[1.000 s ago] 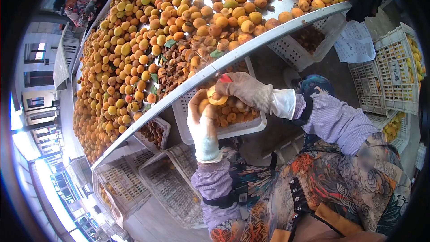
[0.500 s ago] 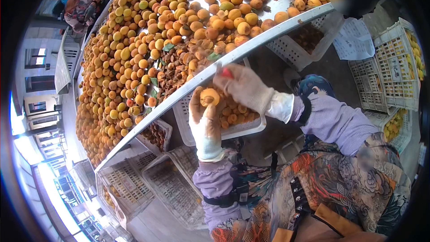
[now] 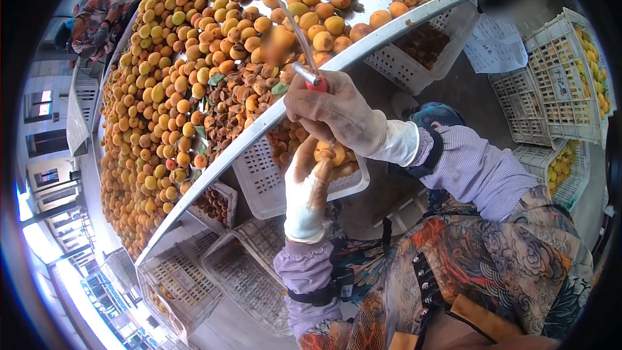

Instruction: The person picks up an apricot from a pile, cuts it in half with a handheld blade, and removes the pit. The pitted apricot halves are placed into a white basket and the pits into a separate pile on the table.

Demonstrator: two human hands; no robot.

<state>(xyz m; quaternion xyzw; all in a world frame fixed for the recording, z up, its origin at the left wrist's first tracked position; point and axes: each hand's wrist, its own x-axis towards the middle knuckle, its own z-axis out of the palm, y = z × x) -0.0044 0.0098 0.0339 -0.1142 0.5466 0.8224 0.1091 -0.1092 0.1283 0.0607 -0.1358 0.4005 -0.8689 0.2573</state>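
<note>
My left hand [image 3: 306, 178], in a white glove stained at the fingers, is closed around an apricot [image 3: 332, 153]. Just above it, my gloved right hand [image 3: 340, 109] grips a red-handled tool [image 3: 317, 82]. A long thin metal piece juts up from the handle over the table edge, with a short metal stub beside it; its exact kind is unclear. The right fingers are close to the apricot, but whether they touch it is hidden. Beneath both hands stands a white perforated crate [image 3: 257, 178] holding orange fruit pieces. Apricots [image 3: 165, 94] cover the sloping metal table.
The table's raised metal rim [image 3: 249, 135] runs diagonally past my hands. Brown scraps [image 3: 236, 100] lie near it. A crate of dark pieces [image 3: 447, 58] stands under the table; stacked crates [image 3: 541, 81] stand right, more crates [image 3: 249, 272] lower left. Another person [image 3: 97, 26] is at far left.
My right hand has moved slightly down and closer to the left, its tool now showing clearly. The apricot, earlier facing up with its cut side visible, is now partly covered. The view has shifted slightly.
</note>
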